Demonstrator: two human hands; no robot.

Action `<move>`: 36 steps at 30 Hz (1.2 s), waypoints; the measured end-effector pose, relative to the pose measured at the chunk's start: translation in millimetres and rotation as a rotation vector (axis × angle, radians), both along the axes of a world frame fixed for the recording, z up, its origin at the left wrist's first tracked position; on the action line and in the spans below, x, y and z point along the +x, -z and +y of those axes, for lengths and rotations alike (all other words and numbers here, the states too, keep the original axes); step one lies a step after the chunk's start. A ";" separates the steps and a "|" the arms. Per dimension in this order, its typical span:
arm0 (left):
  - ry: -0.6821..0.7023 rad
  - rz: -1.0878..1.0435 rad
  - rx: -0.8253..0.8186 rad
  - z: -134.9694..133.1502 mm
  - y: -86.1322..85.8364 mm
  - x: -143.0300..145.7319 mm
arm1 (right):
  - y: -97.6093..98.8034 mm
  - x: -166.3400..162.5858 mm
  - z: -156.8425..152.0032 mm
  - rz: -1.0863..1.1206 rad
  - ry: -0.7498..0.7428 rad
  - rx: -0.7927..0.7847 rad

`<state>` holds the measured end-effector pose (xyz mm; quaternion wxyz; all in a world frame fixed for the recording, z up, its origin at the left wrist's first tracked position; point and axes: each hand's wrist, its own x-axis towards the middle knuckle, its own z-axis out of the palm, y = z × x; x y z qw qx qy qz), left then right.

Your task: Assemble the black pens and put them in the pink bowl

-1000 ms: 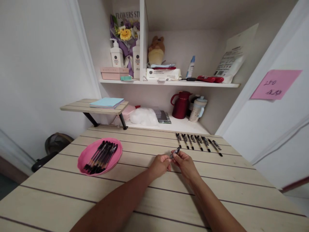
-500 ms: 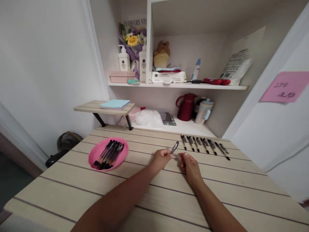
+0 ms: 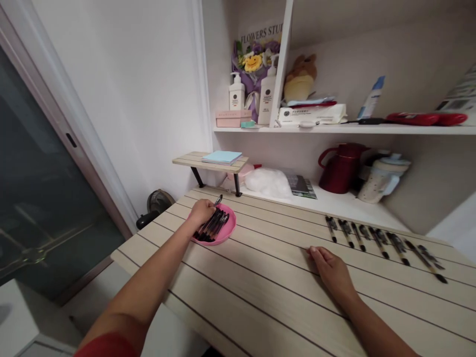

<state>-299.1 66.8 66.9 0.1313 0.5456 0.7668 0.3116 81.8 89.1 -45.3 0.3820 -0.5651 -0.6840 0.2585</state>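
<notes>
My left hand (image 3: 203,212) is closed around a pen (image 3: 218,200) over the pink bowl (image 3: 231,225). The pen's clear-and-black end sticks up past my fingers, and the rest is hidden by the hand. Several dark pens (image 3: 211,225) lie bunched side by side in the bowl, just below and beside that hand. Over the middle right of the table, my right hand (image 3: 330,270) has thumb and fingers drawn together, and nothing shows in its grasp. Farther right, a row of pens (image 3: 379,242) lies on the table, with short greyish pieces beside them.
The slatted table (image 3: 256,267) has a small raised stand (image 3: 186,159) at its back left, bearing blue paper (image 3: 222,157). Behind are a plastic bag (image 3: 269,182), a red jug (image 3: 341,168) and a light tumbler (image 3: 383,178). A shelf (image 3: 334,130) with bottles and boxes hangs above.
My left hand has carried the pen from mid-table leftward to the bowl. The right hand is now well apart from it, still closed. The view has turned left.
</notes>
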 end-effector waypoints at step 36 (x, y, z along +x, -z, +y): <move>0.027 0.311 0.157 1.2 10.1 23.3 | -33.7 20.6 82.2 -0.597 0.351 -0.208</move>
